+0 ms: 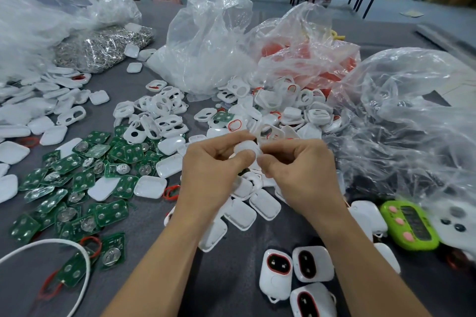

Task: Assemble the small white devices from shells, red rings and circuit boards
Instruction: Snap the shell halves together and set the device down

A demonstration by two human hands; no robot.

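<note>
I get one view only: a wide-angle camera on the person's head, facing forward and down across the grey table (226,278). It sits close over the left hand (211,170) and right hand (301,172), which hold a white shell (246,148) mid-frame. The far room looks soft, possibly lens blur.

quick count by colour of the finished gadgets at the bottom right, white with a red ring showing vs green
white devices, red ring showing: 3
green gadget: 1
total: 4
</note>
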